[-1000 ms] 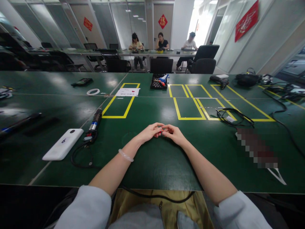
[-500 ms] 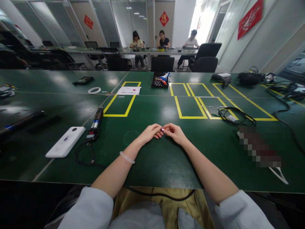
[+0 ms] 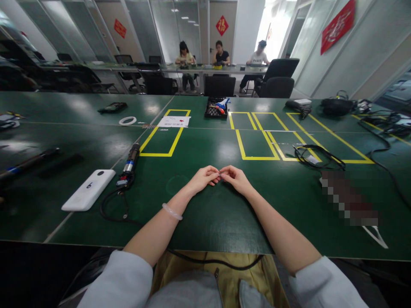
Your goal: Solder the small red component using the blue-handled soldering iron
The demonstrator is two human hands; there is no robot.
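Since half a second ago, little shifts: our left hand (image 3: 203, 179) and right hand (image 3: 236, 179) stay pinched together at twelve o'clock on a tiny part (image 3: 220, 173), likely red, barely visible. Loosening either pinch could drop it onto the green table (image 3: 205, 222).

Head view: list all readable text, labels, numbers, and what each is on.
"9" or "6", can't tell which way up: white device.
"福": red diamond sign on the far wall.
Red banner, red diamond on the left, white sheet: print too blurred to read.
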